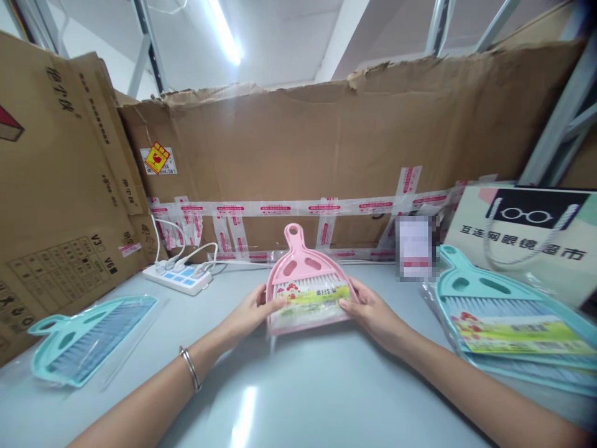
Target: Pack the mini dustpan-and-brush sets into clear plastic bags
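Between my two hands a pink dustpan and brush set (312, 264) stands tilted up over the table, its handle pointing away from me. White bristles show above a printed card (321, 294) with mushrooms on it. My left hand (259, 311) grips the set's left edge, thumb across the front. On the opposite edge my right hand (370, 311) holds it in the same way. A bagged turquoise dustpan set (88, 339) lies to the left. More turquoise dustpan sets (504, 305) are stacked at the right, with a similar card on top.
A white power strip (180, 277) with plugged-in cables sits at the back left. Large cardboard boxes (289, 143) wall off the back, and another carton (56, 186) stands left. A paper bag (527, 230) with a glasses picture leans at the right, beside a blurred upright item (415, 246).
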### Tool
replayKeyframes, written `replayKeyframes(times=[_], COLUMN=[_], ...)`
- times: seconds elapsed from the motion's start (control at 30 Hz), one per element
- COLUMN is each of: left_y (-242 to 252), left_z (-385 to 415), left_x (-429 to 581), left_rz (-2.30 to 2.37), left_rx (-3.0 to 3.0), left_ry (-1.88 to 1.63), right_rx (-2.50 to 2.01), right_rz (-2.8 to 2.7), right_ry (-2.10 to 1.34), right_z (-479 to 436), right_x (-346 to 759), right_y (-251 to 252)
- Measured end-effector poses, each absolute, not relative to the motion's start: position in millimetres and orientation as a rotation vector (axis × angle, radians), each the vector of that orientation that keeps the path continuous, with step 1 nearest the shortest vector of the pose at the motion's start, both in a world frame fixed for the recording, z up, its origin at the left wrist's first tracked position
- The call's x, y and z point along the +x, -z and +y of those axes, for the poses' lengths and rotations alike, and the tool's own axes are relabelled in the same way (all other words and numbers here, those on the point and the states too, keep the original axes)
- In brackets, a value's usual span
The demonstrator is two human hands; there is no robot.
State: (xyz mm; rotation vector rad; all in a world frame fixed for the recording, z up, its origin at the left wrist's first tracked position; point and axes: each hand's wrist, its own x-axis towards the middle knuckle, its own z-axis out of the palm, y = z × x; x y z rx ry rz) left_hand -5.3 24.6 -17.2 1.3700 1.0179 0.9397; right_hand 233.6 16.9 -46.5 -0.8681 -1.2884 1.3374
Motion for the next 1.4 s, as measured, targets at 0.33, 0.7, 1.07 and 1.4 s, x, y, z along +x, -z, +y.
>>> replayKeyframes(times=[0.33,0.7,1.07,1.4], left_y=[32.9,28.8,9.1,-11.9], left_z=[23.8,17.3,32.6,80.9], left_x=[1.6,9.4,1.4,-163.3], left_rz=[1.124,1.022,1.122,2.334], left_rx=[1.322,1.214,1.181,1.432], left_ry=[-0.984,-1.025,-1.420,-1.551], right_rx=[-0.952,-0.986,-0.931,-0.937], right_rz=[-2.026,-0.901,-0.676,-0.503], right_ry=[-0.231,-1.501,-1.521,-1.320], right_z=[1.9,18.3,8.7,26.7], right_x=[231.1,215.8,204.1,239.5], right_y=[31.7,54.4,41.4,40.5])
